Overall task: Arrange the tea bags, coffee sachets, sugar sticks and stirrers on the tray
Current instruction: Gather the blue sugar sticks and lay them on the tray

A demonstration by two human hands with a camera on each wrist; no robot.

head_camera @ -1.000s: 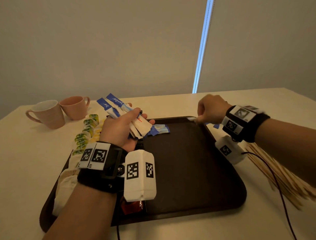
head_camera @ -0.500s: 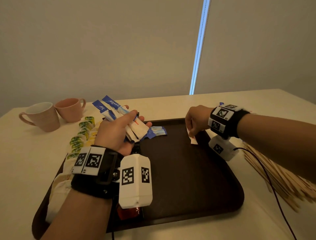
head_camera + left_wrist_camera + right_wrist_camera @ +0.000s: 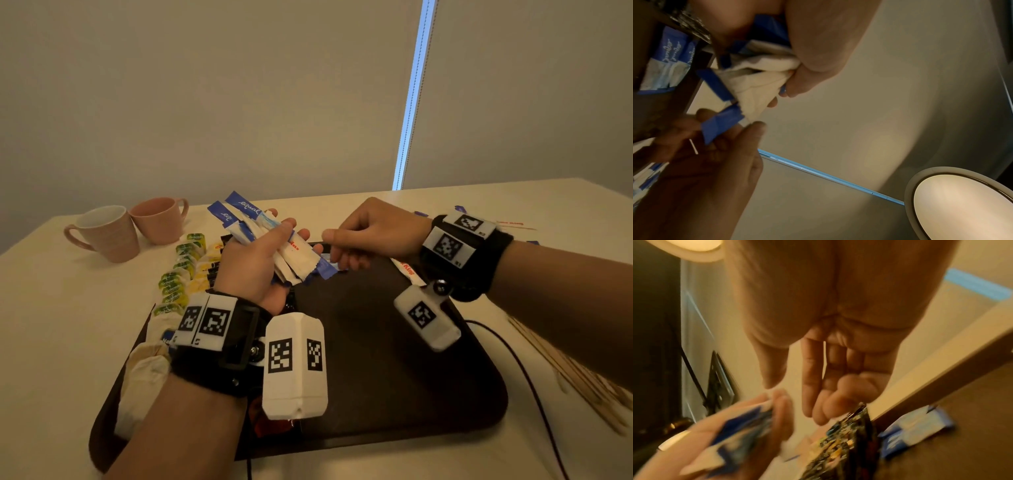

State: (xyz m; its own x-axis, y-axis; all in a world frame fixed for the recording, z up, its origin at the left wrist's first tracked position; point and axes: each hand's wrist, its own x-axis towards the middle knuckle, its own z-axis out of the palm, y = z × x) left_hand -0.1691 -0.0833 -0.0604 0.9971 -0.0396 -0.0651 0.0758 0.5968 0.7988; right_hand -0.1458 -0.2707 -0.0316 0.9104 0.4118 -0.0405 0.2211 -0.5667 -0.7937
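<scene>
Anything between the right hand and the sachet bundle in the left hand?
Nothing visible. The right hand is beside the bundle of sugar sachets that the left hand holds above the tray; its fingertips reach the bundle's blue end.

Pale table (image 3: 68, 308) bears tray (image 3: 479, 404), two mugs (image 3: 106, 233), stirrers (image 3: 575, 373)

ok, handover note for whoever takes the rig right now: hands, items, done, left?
Left hand: grips a fan of blue and white sugar sticks above the tray.
Right hand: reaching to the fan's near end, fingers part curled; the wrist views disagree on whether it has a grip yet.
Done: tea bags in a row down the tray's left side, two blue sachets at the far edge, one white stick on the tray's right.
Left: lay out the held sticks; wooden stirrers lie on the table right of the tray.
</scene>
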